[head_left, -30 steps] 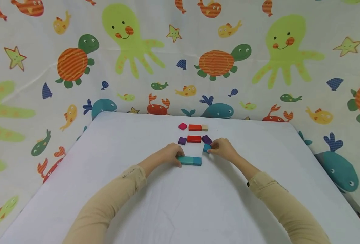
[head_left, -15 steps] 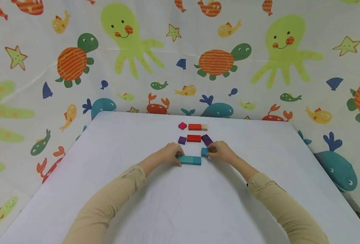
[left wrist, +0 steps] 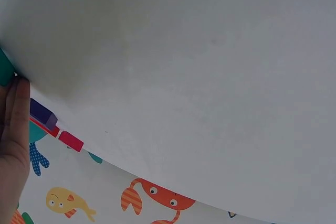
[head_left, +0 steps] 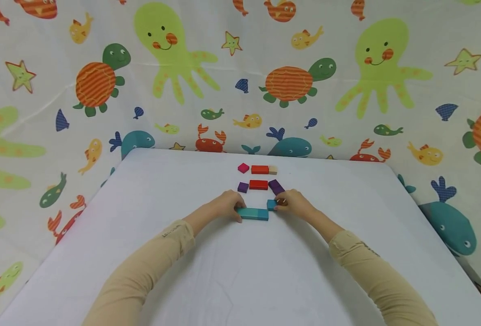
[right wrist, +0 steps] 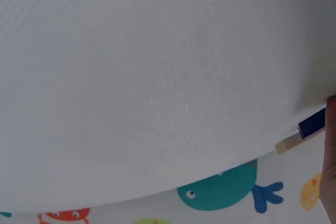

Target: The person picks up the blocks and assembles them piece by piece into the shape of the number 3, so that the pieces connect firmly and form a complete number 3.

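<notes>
In the head view my left hand point(head_left: 227, 205) grips the left end of a teal block point(head_left: 247, 213), thumb on the near side and fingers on the far side. A blue block point(head_left: 263, 214) lies end to end with it on the right. My right hand point(head_left: 299, 204) pinches a small blue block point(head_left: 271, 205) just behind that blue end; whether the two touch is hard to tell. In the left wrist view only the edge of the left hand point(left wrist: 14, 129) and a green-teal corner of the block point(left wrist: 5, 70) show. The right wrist view catches a sliver of the right hand point(right wrist: 329, 156).
Behind the hands lie a purple cube point(head_left: 243, 187), a red block point(head_left: 258, 184) and a tilted purple block point(head_left: 276, 186). Farther back are a pink block point(head_left: 243, 168), another red block point(head_left: 259, 170) and a beige block point(head_left: 273, 170). A sea-animal curtain point(head_left: 232, 108) hangs behind the white table point(head_left: 232, 271).
My right hand has brought the small blue block slightly left and nearer, turning it straighter, away from the tilted purple block. The left hand has stayed on the teal block.
</notes>
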### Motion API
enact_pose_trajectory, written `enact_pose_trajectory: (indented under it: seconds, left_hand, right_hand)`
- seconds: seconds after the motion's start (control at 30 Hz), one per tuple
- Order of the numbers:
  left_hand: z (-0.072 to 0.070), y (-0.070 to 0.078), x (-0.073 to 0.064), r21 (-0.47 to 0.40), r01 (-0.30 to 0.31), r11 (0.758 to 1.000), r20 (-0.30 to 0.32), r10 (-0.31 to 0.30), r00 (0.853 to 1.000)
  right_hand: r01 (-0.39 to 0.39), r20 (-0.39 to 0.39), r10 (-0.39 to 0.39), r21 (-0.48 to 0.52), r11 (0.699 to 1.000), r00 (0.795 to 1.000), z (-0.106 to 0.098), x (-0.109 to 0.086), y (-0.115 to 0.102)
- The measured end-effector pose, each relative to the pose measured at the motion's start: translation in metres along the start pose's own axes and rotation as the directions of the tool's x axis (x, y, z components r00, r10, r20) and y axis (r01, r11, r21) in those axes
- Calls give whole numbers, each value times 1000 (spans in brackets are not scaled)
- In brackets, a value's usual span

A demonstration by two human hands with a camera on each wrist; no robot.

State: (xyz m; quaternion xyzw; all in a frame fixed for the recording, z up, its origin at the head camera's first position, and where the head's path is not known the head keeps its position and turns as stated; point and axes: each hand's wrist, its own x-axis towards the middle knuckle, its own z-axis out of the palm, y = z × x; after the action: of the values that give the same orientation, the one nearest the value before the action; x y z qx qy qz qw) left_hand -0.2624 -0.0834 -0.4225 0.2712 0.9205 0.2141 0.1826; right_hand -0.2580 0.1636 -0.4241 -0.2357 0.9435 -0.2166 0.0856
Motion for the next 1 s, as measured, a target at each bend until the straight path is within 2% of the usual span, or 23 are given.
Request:
enact_pose_trajectory:
  seconds: [0.13, 0.23, 0.47, 0.63, 0.9, 1.0]
  left_hand:
    - [-1, 1, -1, 3, -6, 1000, -6, 6, 1000]
    - [-2, 2, -1, -12, -11, 1000, -4, 11, 1000]
    - [2, -1, -1, -2, 12, 1000, 4, -12, 1000]
    - [2, -1, -1, -7, 6, 1000, -10, -7, 1000]
    - [0, 2, 0, -1, -1, 1000, 1, 1, 1000]
    - [1, 2, 1, 0, 6, 1000, 5, -6, 1000]
  right_hand:
    - [19, 3, -19, -7, 1000, 1000, -1, 1, -1]
    - [3, 4, -3, -1, 1000, 1000, -2, 0, -1]
    - [12, 35, -12, 9, 1000, 999, 0, 0, -2]
    - [25, 20, -24, -14, 1000, 999, 0, 1, -2]
    - [-44, 43, 42, 45, 998, 998, -1, 2, 3]
    - [-44, 53, 41, 55, 998, 998, -1, 3, 5]
